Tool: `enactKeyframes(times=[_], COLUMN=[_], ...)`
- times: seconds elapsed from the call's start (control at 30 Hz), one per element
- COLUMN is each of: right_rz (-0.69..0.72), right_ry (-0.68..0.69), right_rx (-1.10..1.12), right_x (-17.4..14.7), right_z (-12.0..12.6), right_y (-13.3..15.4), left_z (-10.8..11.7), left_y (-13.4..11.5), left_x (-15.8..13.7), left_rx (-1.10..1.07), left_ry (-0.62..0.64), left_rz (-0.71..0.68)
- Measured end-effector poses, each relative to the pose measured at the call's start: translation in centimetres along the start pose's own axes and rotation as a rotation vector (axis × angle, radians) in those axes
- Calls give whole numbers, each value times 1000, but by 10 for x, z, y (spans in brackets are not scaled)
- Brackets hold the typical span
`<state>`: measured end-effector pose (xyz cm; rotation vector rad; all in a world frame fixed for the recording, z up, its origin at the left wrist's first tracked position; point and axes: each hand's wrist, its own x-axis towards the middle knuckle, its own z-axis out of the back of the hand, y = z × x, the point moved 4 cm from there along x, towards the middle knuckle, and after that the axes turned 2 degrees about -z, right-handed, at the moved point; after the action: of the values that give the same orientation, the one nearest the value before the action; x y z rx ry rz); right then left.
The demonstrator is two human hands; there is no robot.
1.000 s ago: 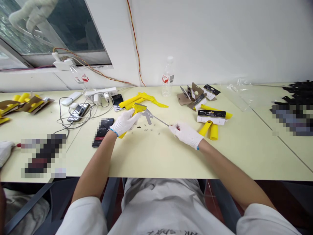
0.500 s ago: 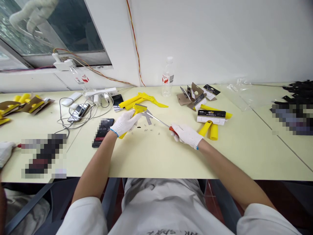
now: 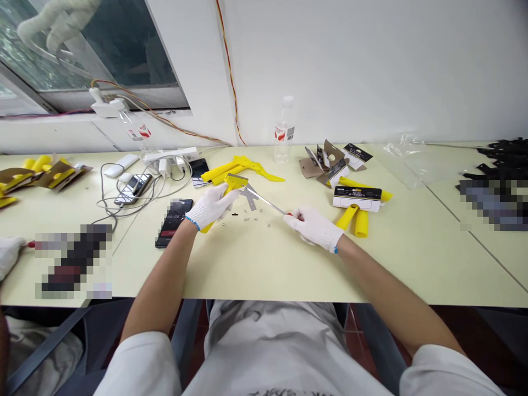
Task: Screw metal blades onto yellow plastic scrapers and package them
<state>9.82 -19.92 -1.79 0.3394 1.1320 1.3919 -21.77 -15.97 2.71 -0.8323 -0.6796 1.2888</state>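
Gloved in white, my left hand (image 3: 212,206) is closed around a yellow scraper (image 3: 235,182), whose wide head and blade edge point away from me. My right hand (image 3: 313,226), also gloved, grips the red handle of a screwdriver (image 3: 266,201). The long shaft runs left to the scraper's head, and its tip appears to meet it there. Flat grey metal blades (image 3: 249,199) lie on the table just behind and below the tip. Several small screws or nuts (image 3: 246,219) are scattered in front of them, with a small black piece (image 3: 235,214) nearby.
Yellow scraper handles (image 3: 237,168) lie beyond my left hand. To the right are carded yellow scrapers (image 3: 357,199) and folded cardboard packaging (image 3: 325,160). A phone (image 3: 175,223), tangled cables (image 3: 154,192) and a clear bottle (image 3: 284,132) stand around. A co-worker's gloved hand (image 3: 9,256) shows at far left.
My right hand's fingers have shifted along the screwdriver handle, covering more of the red. My left hand and the scraper stay nearly where they were.
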Motion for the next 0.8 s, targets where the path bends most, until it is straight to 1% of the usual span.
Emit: enactKeyframes(times=[0.07, 0.1, 0.13, 0.2, 0.27, 0.3, 0.37, 0.43, 0.47, 0.53, 0.63, 0.67, 0.7, 0.8], right_rz=[-16, -5, 11, 35, 23, 10, -8, 7, 15, 20, 28, 33, 36, 13], right_ry=[92, 113, 106, 36, -20, -17, 47, 133, 155, 127, 25, 15, 31, 152], right_rx=[58, 79, 94, 88, 57, 43, 38, 71, 94, 122, 70, 51, 46, 98], right_x=[-1, -1, -1, -1, -3, -4, -5, -5, -4, -2, -1, -2, -2, -4], right_z=[-4, -4, -4, -1, 1, 1, -1, -4, -5, -5, -1, -1, -1, -6], right_y=[0, 1, 1, 3, 5, 5, 6, 6, 6, 4, 3, 3, 3, 2], left_z=[0, -1, -1, 0, 0, 0, 0, 0, 0, 0, 0, 0, 0, 0], left_y=[0, 0, 0, 0, -1, -1, -2, -2, -1, -1, -1, 0, 0, -1], left_x=[0, 0, 0, -1, -1, -1, -1, -1, -1, -1, -1, -1, -1, -1], left_rx=[7, 9, 11, 11, 10, 11, 18, 26, 29, 32, 32, 33, 32, 23], left_ry=[8, 12, 15, 15, 13, 12, 14, 18, 19, 17, 11, 9, 8, 4], left_rz=[0, -1, -2, -3, -3, -2, -1, 2, 4, 7, 9, 10, 11, 11])
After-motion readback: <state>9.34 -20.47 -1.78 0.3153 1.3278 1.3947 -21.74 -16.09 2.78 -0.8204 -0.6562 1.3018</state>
